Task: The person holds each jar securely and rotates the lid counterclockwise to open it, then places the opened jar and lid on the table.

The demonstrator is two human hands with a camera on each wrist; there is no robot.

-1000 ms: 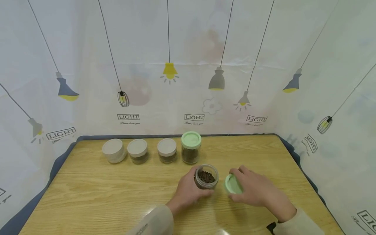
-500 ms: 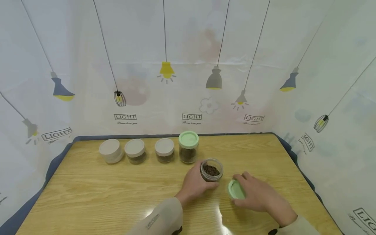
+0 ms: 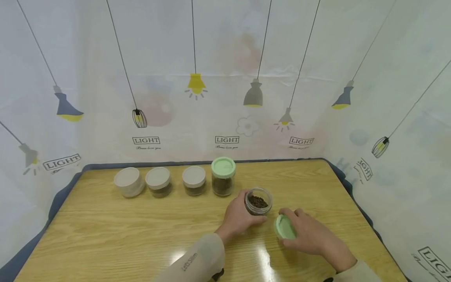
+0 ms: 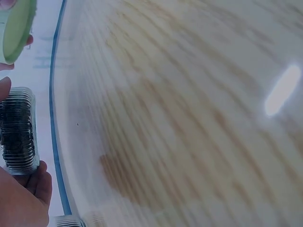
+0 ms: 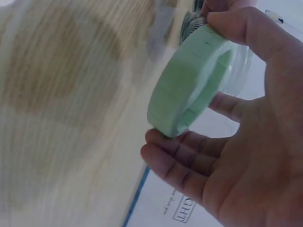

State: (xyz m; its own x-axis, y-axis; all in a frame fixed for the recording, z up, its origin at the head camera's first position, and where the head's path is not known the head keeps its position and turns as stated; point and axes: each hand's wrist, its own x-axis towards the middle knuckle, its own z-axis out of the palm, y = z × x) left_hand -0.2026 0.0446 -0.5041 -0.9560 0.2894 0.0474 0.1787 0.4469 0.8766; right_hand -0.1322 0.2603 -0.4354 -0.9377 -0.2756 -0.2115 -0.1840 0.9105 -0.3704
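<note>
Open jar (image 3: 258, 212) in the left hand (image 3: 239, 217), green lid (image 3: 285, 228) in the right hand (image 3: 311, 235)

A person works at a wood-grain surface (image 3: 141, 235); the left grip curls round the side of the clear jar, part-filled with dark beans (image 3: 258, 202); the jar is right of and nearer than a green-lidded jar (image 3: 223, 180), though whether its base touches the surface is hard to tell; the right grip pinches the lid by its edge, tilted, just beside the jar and apart from it; three white-lidded jars (image 3: 158, 182) continue the back row leftward.

The jar is probably stiff, smooth and a little slippery, moderately heavy with its beans, and breakable if glass; its side wall, below the rim, seems the surest hold; the lid looks light and fairly rigid, best taken by opposite edges.
</note>
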